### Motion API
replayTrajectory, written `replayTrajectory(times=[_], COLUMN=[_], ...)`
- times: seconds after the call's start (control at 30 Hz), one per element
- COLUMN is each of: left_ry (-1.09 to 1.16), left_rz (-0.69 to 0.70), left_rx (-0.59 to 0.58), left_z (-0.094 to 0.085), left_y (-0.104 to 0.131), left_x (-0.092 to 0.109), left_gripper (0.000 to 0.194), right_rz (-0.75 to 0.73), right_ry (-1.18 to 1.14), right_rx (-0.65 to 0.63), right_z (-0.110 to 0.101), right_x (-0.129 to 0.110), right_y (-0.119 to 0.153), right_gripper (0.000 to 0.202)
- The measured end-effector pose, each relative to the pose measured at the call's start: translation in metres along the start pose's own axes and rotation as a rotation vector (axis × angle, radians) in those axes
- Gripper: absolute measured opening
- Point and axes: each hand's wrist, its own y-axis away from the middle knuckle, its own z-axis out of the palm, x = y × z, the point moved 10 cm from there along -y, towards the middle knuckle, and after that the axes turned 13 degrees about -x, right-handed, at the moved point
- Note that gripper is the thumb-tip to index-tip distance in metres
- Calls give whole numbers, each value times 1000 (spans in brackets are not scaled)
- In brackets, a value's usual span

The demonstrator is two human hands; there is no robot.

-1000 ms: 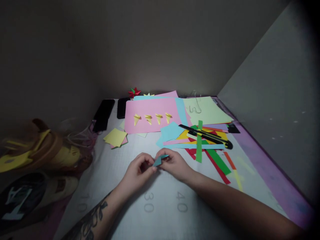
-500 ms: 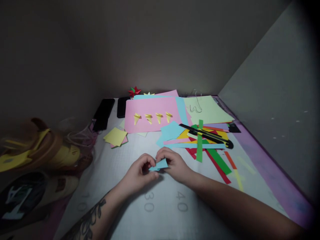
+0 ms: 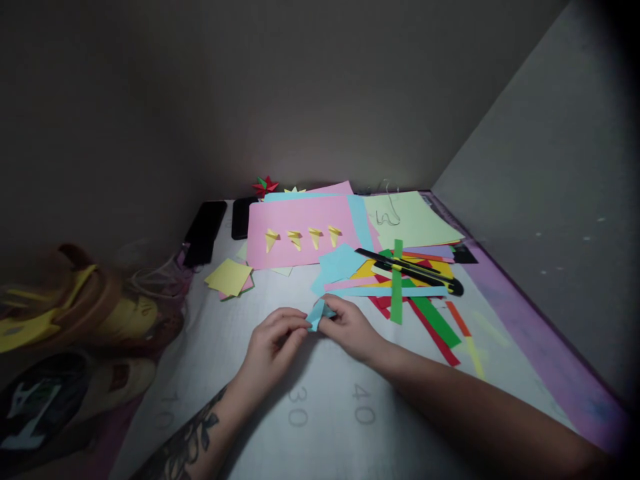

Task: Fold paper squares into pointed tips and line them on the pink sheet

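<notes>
A small piece of folded light-blue paper (image 3: 319, 313) is held up between my two hands over the white mat. My left hand (image 3: 277, 341) pinches its left edge between thumb and fingers. On the other side, my right hand (image 3: 347, 328) grips the paper with thumb and bent fingers. Beyond my hands, several folded yellow paper pieces (image 3: 315, 238) stand in a row on a pink sheet (image 3: 260, 223). A stack of square yellow paper (image 3: 229, 277) lies to the left of them.
On the right are coloured paper strips (image 3: 434, 321) and a black-and-yellow utility knife (image 3: 425, 275). Pale green sheets (image 3: 420, 217) lie behind. Two dark phones (image 3: 207, 223) and a red-green paper star (image 3: 265, 186) are at the back left. Pots (image 3: 107, 300) stand along the left edge.
The blue paper has been turned and raised, so its pointed face now tilts upward. My left fingers have closed nearer together on its edge. The camera view has shifted slightly.
</notes>
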Motion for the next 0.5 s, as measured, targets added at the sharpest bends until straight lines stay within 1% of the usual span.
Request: replayTrajectory(times=[0.13,0.2,0.27,0.37,0.43,0.5], left_ry=[126,194,177,23,-46,-61], left_rz=[-153,-188,-131,-18,-3,-19], left_rx=[62,106,122,82,57,48], left_z=[-2,-4,-7,-7,-6,-6], left_y=[2,4,3,1,0,0], left_x=[-20,-27,-21,-5,1,2], left_gripper=[10,5,3,15,19,16], right_rz=[-72,-77,-65,-31,-6,17], right_ry=[66,72,65,30,-1,-27], right_rx=[-33,-39,-43,-27,-16,-10], right_z=[3,4,5,3,1,1], right_x=[-10,-11,-10,-5,-2,2], right_y=[1,1,1,0,0,0], right_gripper=[20,20,18,16,14,12])
